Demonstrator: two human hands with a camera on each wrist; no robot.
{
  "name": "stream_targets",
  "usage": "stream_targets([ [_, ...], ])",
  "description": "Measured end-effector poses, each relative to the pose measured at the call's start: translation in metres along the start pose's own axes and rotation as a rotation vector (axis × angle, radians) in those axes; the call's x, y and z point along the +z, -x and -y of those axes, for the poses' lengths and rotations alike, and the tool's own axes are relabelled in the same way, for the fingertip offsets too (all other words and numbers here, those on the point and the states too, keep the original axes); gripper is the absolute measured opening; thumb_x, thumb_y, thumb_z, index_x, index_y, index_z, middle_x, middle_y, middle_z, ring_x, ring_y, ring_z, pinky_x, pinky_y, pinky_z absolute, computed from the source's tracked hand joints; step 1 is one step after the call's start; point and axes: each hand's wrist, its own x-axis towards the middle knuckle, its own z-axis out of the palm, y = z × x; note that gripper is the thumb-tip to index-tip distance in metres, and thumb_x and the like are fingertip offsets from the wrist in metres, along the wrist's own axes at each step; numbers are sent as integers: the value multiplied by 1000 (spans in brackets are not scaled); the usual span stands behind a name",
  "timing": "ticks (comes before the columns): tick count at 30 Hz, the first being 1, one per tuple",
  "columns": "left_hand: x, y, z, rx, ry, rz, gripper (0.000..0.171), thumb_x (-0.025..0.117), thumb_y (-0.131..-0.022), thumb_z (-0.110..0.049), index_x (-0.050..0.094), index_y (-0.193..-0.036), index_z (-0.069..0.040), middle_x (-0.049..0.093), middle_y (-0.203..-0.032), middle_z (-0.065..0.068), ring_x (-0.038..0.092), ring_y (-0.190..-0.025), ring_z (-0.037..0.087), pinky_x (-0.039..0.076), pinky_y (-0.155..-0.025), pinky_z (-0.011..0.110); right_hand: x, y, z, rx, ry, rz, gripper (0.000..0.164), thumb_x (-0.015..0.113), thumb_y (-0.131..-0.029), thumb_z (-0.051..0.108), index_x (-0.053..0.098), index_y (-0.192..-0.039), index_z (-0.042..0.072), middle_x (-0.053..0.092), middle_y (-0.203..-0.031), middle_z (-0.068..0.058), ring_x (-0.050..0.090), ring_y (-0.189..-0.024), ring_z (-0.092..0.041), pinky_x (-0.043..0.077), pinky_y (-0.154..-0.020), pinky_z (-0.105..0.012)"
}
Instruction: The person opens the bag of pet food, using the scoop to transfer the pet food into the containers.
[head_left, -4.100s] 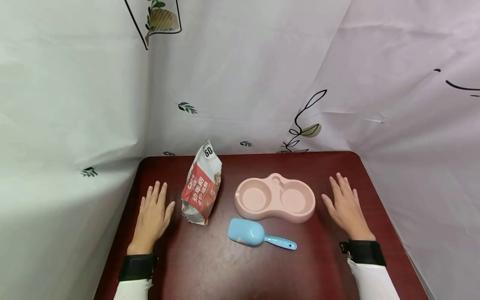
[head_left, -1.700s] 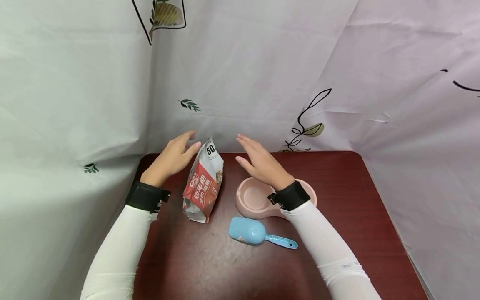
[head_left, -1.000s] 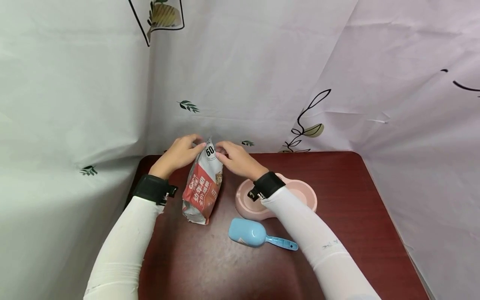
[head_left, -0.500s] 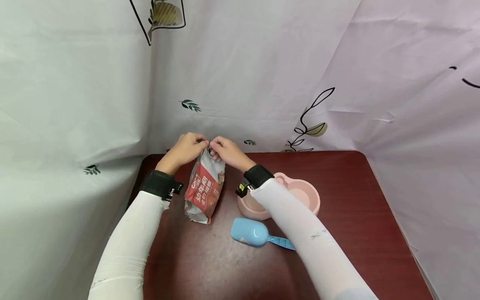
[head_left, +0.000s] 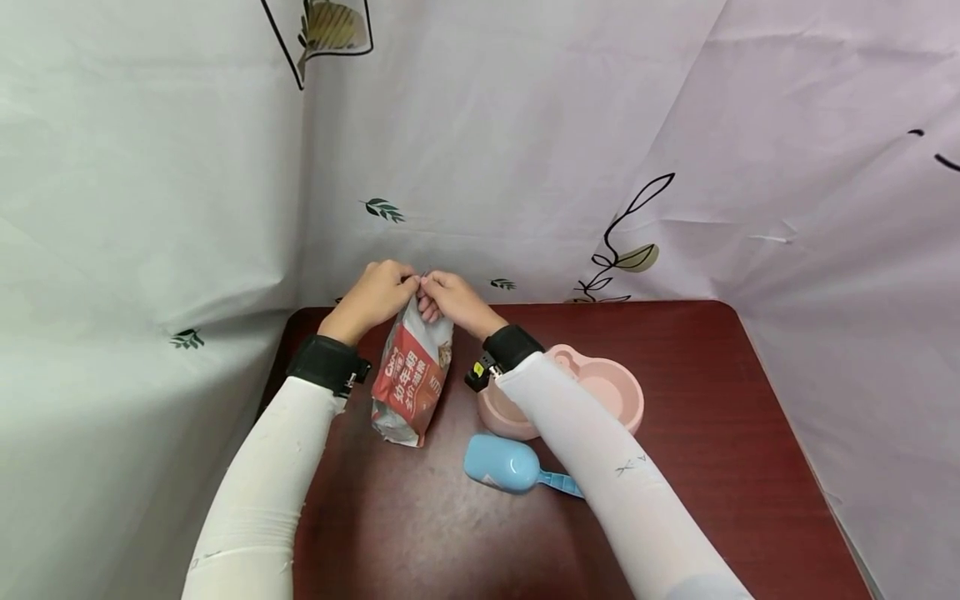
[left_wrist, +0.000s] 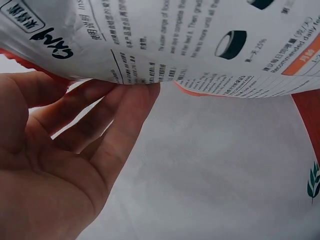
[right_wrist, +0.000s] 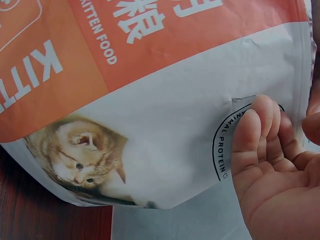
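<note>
A red and white bag of kitten food [head_left: 411, 375] stands on the left half of the table, its printed front and a cat picture showing in the right wrist view. My left hand [head_left: 377, 293] pinches the bag's top edge from the left. In the left wrist view the fingers [left_wrist: 125, 120] of that hand lie against the back of the bag. My right hand [head_left: 456, 302] pinches the same top edge from the right, close beside the left. Curled fingers [right_wrist: 250, 135] of the right hand rest against the bag's front. The very top edge is mostly hidden by both hands.
A pink double pet bowl [head_left: 611, 392] sits right of the bag, partly covered by my right forearm. In front of it lies a blue scoop [head_left: 501, 462], its handle end under the sleeve. A white patterned cloth [head_left: 480, 150] hangs behind the dark red table [head_left: 720, 400].
Both hands have left the table sides, come up to the top of the bag and taken hold of its edge. The bag, bowl and scoop stay in place.
</note>
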Motion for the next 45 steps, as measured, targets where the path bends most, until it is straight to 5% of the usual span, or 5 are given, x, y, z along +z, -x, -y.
stream_targets([
  [9,-4,-4,-6,5,-69,14,29,53,-105,-17,79,-100,-6,70,-87,12,59,-77,26,47,-73,39,0,-4,2,39,-77,-22,36,39,-114,23,58,-91,4,57,-75,-3,53,-60,-12,48,-60,-25],
  [15,-6,-8,-8,21,-84,19,30,54,-104,-15,74,-84,-6,54,-66,4,50,-63,21,42,-64,35,0,-6,5,60,-92,-23,36,38,-113,21,58,-88,5,56,-72,-2,52,-57,-11,47,-57,-24],
  [22,-6,-12,-17,-5,-141,39,38,55,-95,-12,46,-58,-15,35,-57,-3,38,-54,16,34,-56,32,-4,-7,12,85,-17,-30,37,40,-113,21,60,-84,6,56,-70,-2,51,-54,-10,46,-56,-24],
  [31,-6,-11,-38,2,-345,81,22,54,-98,-6,65,-79,-4,60,-78,13,57,-70,28,47,-66,40,-8,-5,17,127,-13,-34,44,39,-110,21,63,-77,6,58,-65,-2,52,-50,-10,46,-53,-26],
  [45,-1,-19,-32,-23,-375,245,34,41,-108,-21,68,-112,-1,69,-107,19,65,-96,34,53,-86,49,-11,-7,11,144,-100,-18,42,38,-110,20,63,-80,7,55,-62,0,50,-49,-10,46,-52,-25],
])
